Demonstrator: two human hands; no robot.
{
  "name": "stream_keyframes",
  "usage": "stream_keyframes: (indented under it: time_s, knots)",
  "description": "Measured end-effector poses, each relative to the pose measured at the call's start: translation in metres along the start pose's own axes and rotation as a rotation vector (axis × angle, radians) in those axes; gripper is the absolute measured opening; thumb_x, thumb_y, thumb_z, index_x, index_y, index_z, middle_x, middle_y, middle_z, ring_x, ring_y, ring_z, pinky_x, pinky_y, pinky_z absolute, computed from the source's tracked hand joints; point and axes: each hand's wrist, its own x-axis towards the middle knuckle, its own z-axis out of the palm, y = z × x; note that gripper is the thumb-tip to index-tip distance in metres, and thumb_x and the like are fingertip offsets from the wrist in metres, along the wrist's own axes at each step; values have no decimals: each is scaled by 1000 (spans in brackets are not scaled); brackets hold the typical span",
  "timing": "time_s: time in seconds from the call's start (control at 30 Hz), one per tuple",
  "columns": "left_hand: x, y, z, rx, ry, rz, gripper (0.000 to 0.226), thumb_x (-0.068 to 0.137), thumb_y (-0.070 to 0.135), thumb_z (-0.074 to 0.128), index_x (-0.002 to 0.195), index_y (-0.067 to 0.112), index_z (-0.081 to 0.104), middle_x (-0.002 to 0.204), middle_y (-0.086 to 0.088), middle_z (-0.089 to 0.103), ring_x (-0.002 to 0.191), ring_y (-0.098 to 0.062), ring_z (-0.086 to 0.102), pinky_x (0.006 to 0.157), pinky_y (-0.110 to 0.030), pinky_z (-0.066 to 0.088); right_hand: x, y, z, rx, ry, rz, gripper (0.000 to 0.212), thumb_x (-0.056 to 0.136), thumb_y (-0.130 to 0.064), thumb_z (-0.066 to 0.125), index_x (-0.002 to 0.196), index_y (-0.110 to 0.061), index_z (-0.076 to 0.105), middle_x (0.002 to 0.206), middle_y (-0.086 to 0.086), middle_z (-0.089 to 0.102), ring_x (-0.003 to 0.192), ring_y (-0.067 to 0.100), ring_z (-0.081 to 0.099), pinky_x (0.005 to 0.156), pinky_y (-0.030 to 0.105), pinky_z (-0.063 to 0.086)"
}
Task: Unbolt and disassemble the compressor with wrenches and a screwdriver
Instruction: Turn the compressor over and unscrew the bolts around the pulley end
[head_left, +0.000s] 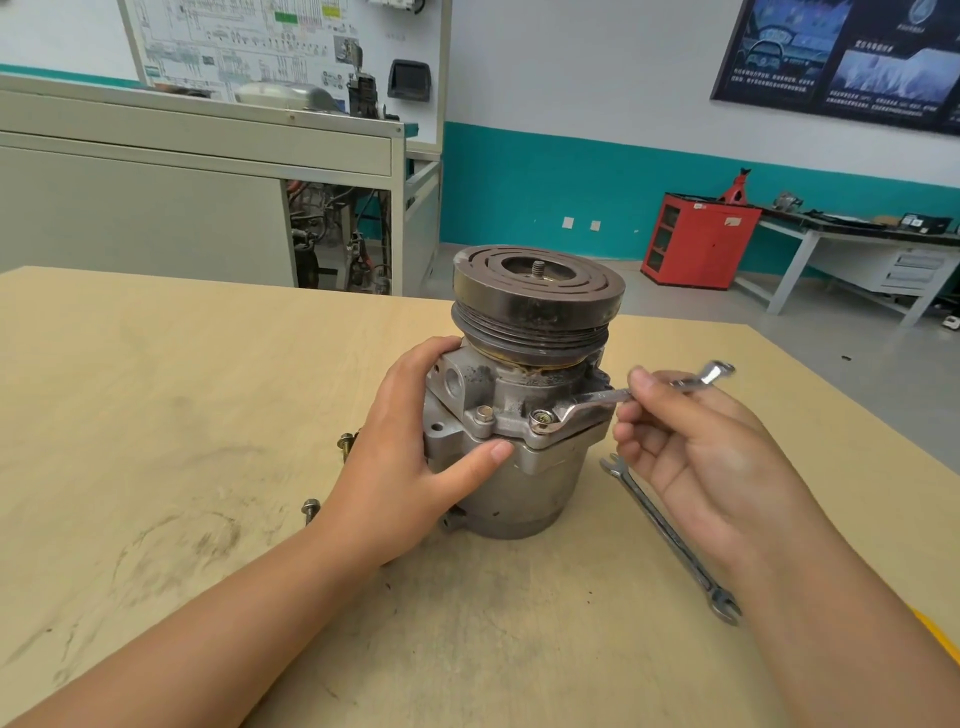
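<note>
Your right hand (696, 462) pinches the wrench (602, 397) by its shank, open end seated on a flange bolt (541, 418) — leverage for loosening. Your left hand (415, 457) wraps the compressor (535, 488), upright on the wooden table (156, 415) — bracing it against the turn.

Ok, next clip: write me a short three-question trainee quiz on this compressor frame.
1. True or false: the right hand pinches a wrench whose end sits on a bolt of the compressor.
2. Where is the spare wrench? A) lying on the table, right of the compressor; B) on the floor; C) hung on the wall.
3. Fill the gap: the left hand grips the ____.

Key: 1 true; 2 A; 3 compressor.
</note>
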Motion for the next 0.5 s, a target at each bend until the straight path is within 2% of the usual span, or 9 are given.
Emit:
stream_keyframes:
  time_s: [0.13, 0.27, 0.37, 0.43, 0.5]
  knots:
    - [0, -1, 0, 6, 11, 4, 69, 69, 63, 62, 126, 63, 22, 135, 21, 42, 127, 0, 41, 100, -24, 41, 25, -5, 5, -76, 8, 36, 13, 93, -13, 55, 81, -9, 55, 49, 0, 56, 35, 7, 44, 35, 14, 36]
    - [0, 0, 1, 49, 47, 16, 69, 67, 65, 63, 123, 66, 21, 130, 29, 39, 120, 9, 40, 93, -2, 33, 26, -17, 1, 57, 51, 102, 18, 92, -19, 55, 76, -10, 57, 49, -1, 57, 37, 4, 50, 32, 12, 35]
    - [0, 1, 2, 74, 67, 17, 69, 65, 68, 62, 120, 68, 21, 127, 35, 37, 118, 14, 38, 90, 1, 32, 4, -18, 0, 95, 97, -53, 17, 81, -22, 63, 70, -12, 56, 51, -1, 60, 42, 6, 56, 38, 13, 42]
    - [-1, 3, 2, 93, 83, 19, 69, 64, 72, 63, 118, 70, 20, 123, 42, 34, 115, 20, 35, 88, 2, 32, -17, -15, 2, 24, 57, -214, 16, 72, -24, 66, 62, -16, 56, 54, 3, 62, 45, 11, 60, 41, 16, 45]
    - [-2, 6, 5, 90, 110, 1, 67, 61, 74, 61, 115, 69, 21, 122, 39, 34, 114, 21, 34, 87, 2, 32, -37, -9, 4, -77, 57, -377, 17, 69, -26, 68, 56, -23, 58, 57, 7, 65, 47, 19, 63, 44, 19, 48]
